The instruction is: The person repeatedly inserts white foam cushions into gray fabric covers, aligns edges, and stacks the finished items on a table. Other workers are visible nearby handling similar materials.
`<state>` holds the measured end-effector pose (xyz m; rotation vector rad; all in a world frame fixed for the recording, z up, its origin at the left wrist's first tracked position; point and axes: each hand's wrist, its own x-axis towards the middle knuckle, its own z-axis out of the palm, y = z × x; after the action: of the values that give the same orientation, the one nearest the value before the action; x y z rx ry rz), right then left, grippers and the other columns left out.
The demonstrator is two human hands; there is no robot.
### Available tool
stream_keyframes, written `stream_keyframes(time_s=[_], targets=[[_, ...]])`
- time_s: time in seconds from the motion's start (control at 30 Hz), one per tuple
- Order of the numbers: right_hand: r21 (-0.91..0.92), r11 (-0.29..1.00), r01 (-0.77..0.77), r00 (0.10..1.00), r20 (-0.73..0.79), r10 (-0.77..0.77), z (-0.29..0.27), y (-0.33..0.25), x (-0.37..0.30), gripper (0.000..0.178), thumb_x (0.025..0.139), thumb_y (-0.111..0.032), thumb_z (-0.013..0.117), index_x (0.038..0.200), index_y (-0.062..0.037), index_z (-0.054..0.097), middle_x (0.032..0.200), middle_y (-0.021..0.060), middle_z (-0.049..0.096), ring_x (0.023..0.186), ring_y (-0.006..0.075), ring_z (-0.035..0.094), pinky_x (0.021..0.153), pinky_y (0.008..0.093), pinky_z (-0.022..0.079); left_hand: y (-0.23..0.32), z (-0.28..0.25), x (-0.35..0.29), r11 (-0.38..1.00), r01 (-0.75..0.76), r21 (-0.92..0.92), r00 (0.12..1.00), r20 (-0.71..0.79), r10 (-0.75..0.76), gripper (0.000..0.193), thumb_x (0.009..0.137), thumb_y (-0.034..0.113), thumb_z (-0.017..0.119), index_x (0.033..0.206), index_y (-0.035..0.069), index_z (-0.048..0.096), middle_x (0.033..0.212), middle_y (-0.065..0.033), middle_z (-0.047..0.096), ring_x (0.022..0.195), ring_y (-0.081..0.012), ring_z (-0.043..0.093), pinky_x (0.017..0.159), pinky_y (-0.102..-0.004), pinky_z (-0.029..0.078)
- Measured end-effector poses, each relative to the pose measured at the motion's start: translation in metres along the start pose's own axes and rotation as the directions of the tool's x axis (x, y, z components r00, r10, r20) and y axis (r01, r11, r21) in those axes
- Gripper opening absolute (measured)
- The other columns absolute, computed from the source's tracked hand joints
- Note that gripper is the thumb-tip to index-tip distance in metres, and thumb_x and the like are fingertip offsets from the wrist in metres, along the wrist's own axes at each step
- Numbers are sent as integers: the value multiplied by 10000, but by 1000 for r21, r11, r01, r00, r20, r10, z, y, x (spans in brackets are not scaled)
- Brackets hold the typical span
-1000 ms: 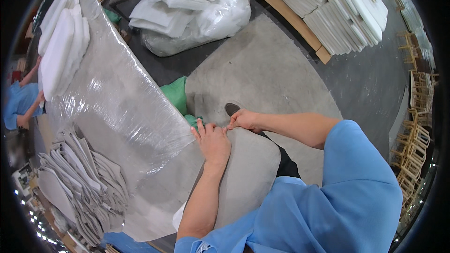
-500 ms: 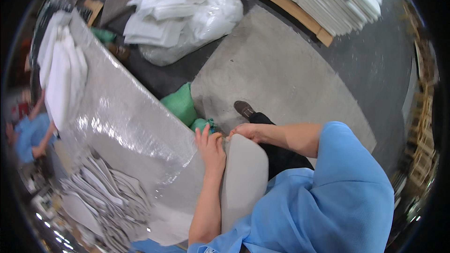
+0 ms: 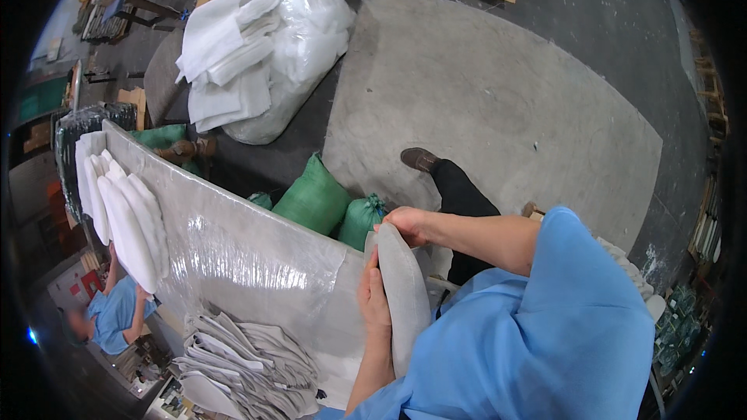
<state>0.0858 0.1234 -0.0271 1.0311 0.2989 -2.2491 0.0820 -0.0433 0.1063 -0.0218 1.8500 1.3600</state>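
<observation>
A light grey fabric-covered cushion point(image 3: 405, 299) stands on edge against my body, beside the table's right edge. My left hand point(image 3: 374, 292) lies along the cushion's left side, its thumb and fingers pressed to the cover. At the cushion's far end, my right hand point(image 3: 408, 225) is closed with its fingertips on the cover's edge. Exactly what those fingertips pinch is partly hidden. To the left is the plastic-wrapped table point(image 3: 257, 257), which carries a heap of grey fabric covers point(image 3: 241, 365) on its near part.
White padded pieces point(image 3: 128, 210) lie at the table's far left, where a co-worker in blue point(image 3: 117, 315) reaches to them. Green sacks point(image 3: 315, 198) sit on the floor beyond the table. Farther off stands a clear plastic bag point(image 3: 307, 23) with white sheets point(image 3: 226, 54) against it.
My left hand has come back from the cushion's far corner to its side. The cushion has turned more onto its edge. My view has shifted, and the right hand stays at the far end.
</observation>
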Motion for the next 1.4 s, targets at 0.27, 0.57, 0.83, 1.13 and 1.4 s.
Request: stream_keyframes(time_s=[0.27,0.57,0.83,1.13,1.4], targets=[[-50,999,10,999,-40,-12,7,3,-3,248,996,-258,686,914,-25,703,888,87,713,774,199,671,737,387,544,-19,-15,5,996,55,-75,997,48,-52,505,1106,308,422,1427,-60,554,1332,-147,649,1175,-213,627,1018,-331,479],[-184,528,829,557,201,-806,21,0,-77,445,1108,-365,438,904,-39,662,892,51,697,834,106,612,783,297,504,-18,-8,-2,993,-104,56,993,-56,107,478,1096,263,465,1422,-78,550,1421,-184,602,1342,-261,541,1155,-363,375],[-202,681,704,710,197,-676,33,-8,-35,560,1077,-449,470,726,-40,622,659,62,626,595,135,609,598,281,496,-23,-4,10,986,-117,-114,988,-118,104,482,1093,181,455,1509,-60,426,1505,-190,514,1397,-258,487,1179,-371,346],[-238,832,501,858,264,-441,37,-27,-21,602,1085,-472,449,707,-40,631,657,77,651,574,138,601,591,287,495,-30,-18,11,991,-93,-101,994,-62,87,457,1088,132,446,1503,-59,421,1453,-197,548,1354,-251,516,1159,-359,366],[-440,560,702,712,410,-570,50,-30,-61,671,1110,-483,353,745,-6,653,670,99,656,658,177,645,695,311,522,-32,-17,14,993,-77,-91,992,-110,67,452,1069,106,474,1493,-48,434,1414,-189,595,1311,-246,575,1118,-337,416]])
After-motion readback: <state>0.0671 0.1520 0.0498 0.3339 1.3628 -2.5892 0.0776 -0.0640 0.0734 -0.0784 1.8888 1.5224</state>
